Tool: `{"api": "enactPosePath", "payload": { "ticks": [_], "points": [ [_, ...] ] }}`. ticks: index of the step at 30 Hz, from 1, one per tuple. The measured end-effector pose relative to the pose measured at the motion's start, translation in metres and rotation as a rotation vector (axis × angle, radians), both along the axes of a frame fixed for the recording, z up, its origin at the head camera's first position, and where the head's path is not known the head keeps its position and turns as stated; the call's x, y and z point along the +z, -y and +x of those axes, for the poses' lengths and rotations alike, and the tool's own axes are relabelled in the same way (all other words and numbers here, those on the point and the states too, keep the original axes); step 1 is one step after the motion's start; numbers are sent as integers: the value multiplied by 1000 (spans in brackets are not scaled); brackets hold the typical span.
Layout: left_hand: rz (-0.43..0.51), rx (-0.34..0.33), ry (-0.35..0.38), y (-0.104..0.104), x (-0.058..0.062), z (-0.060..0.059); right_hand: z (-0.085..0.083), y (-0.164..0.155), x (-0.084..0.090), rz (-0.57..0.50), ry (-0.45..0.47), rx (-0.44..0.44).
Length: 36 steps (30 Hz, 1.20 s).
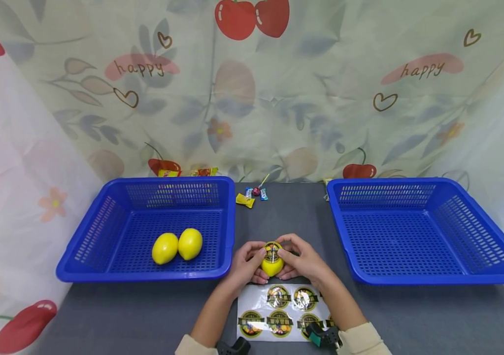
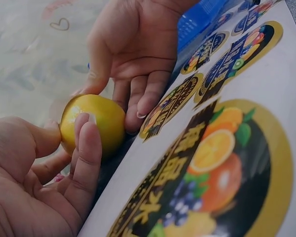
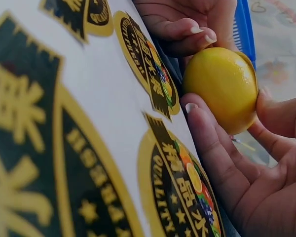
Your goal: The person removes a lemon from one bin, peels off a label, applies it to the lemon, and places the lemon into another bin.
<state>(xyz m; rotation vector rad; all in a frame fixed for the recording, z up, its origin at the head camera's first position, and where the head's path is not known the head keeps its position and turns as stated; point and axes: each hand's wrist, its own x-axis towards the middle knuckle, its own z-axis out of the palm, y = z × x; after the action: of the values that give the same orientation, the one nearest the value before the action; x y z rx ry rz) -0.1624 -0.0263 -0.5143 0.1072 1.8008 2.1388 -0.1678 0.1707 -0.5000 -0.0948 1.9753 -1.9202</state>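
Observation:
Both hands hold one yellow lemon [image 1: 272,265] just above the grey table, in front of a white sticker sheet [image 1: 278,313]. A round sticker [image 1: 273,252] sits on the lemon's top, under both thumbs. My left hand [image 1: 246,261] curls round the lemon's left side, its fingers [image 2: 87,148] against the lemon [image 2: 96,121]. My right hand [image 1: 299,259] cups the right side, fingers [image 3: 212,143] beneath the lemon [image 3: 222,86] and thumb on top. The sticker sheet [image 2: 227,148] [image 3: 64,138] carries several round fruit labels.
A blue basket [image 1: 114,268] at the left holds two lemons [image 1: 176,245]. A second blue basket [image 1: 429,278] stands at the right with nothing in it. Several wrapped candies [image 1: 252,195] lie at the table's back. A printed cloth backdrop hangs behind and at both sides.

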Motion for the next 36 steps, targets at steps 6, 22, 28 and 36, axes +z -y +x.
{"api": "enactPosePath", "payload": {
  "ticks": [6, 22, 28, 36],
  "points": [
    [0, -19, -13, 2, -1, 0, -2, -4, -3, -55, 51, 18],
    [-59, 37, -45, -1, 0, 0, -3, -9, -3, -33, 26, 95],
    [-80, 57, -46, -1, -4, 0, 7, 6, 10, 351, -248, 93],
    [-79, 57, -70, -2, -8, -2, 12, 24, 25, 726, -460, 41]
  ]
}}
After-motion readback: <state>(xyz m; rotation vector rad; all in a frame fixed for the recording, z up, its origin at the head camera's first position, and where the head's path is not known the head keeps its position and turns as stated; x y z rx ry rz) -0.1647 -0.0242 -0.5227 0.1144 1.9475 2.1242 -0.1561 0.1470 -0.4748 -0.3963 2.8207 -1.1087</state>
